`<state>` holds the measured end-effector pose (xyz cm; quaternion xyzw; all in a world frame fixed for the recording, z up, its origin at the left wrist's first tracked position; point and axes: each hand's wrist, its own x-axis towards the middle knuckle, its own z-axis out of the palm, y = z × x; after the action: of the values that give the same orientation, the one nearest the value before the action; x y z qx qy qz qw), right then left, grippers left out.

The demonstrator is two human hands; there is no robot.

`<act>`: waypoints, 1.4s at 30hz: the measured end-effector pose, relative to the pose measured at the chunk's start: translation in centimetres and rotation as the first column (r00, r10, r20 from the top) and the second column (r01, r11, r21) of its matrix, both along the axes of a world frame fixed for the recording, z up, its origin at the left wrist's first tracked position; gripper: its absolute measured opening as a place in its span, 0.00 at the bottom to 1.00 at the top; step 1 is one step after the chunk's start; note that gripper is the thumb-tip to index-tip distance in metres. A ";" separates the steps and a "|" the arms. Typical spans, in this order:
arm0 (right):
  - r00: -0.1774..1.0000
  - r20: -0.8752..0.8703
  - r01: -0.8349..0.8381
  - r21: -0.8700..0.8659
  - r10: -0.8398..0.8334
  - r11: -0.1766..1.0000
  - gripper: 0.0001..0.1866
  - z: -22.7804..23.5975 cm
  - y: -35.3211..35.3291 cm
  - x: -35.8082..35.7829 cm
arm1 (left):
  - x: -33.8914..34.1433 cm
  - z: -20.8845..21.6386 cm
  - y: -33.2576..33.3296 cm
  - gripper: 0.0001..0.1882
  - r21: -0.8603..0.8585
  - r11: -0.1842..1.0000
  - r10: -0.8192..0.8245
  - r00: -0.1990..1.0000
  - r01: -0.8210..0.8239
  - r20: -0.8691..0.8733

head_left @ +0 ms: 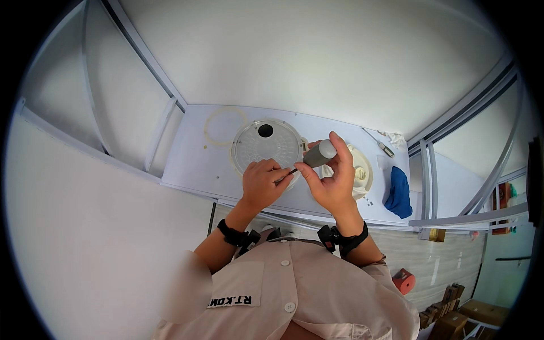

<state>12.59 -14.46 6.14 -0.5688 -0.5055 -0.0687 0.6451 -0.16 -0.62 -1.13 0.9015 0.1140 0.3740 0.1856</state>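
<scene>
The right hand (333, 182) wraps its grip around a grey screwdriver (315, 156); the left hand (263, 180) pinches its shaft (293, 171), probably for steadiness, slanting above the counter (187, 153) near a round cover (267, 143).

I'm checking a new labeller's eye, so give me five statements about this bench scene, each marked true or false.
1. The right hand holds a thick grey-handled tool. True.
2. The left hand rests on the table, away from that tool. False: it is up at the tool's thin dark shaft.
3. A thin pale ring lies to the left of the round grey disc. True.
4. The blue cloth lies to the left of the disc. False: it lies well to the right, near the table's right end.
5. A second grey-handled tool lies beyond the cloth, farther from the person. True.
</scene>
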 end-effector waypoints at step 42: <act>0.999 -0.038 -0.007 -0.152 0.001 0.988 0.38 2.4 -0.5 -1.1 | -0.1 0.0 -0.1 0.06 -0.035 0.999 0.008 1.000 -0.009 -0.013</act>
<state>11.53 -14.92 8.51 -0.6165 -0.4982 -0.0176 0.6095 -0.29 -0.72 -1.15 0.9001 0.1254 0.3668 0.1989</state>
